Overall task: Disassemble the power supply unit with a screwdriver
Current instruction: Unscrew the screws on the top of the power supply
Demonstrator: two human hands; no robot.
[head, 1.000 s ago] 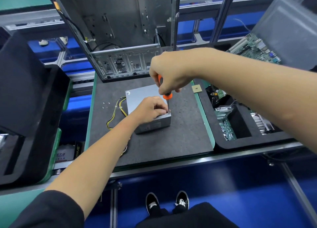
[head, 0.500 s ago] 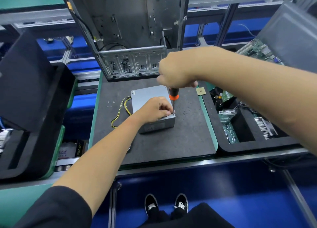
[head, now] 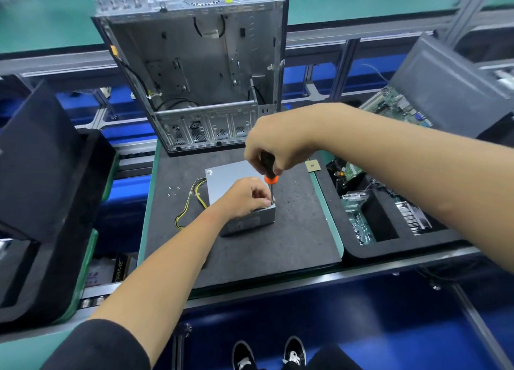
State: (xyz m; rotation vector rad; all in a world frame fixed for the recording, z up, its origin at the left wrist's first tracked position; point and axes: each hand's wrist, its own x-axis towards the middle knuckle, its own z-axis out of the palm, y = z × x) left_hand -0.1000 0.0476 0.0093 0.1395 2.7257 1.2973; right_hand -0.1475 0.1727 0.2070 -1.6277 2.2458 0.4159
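A grey metal power supply unit (head: 230, 176) lies on the dark foam mat (head: 292, 239), with yellow and black cables (head: 192, 200) trailing from its left side. My right hand (head: 274, 144) grips a screwdriver (head: 269, 175) with a black and orange handle, held upright, its tip on the unit's near right top corner. My left hand (head: 246, 196) rests on top of the unit with curled fingers, the fingertips right beside the screwdriver shaft. The tip itself is hidden by my fingers.
An empty open computer case (head: 194, 72) stands upright at the back of the mat. Loose screws (head: 173, 190) lie left of the unit, a small chip (head: 313, 165) to the right. A black foam tray (head: 389, 247) with circuit boards sits right; black foam (head: 41, 158) lies left.
The view has tilted up, showing more of the computer case. Both hands stay on the same corner of the unit, with the screwdriver still upright there.
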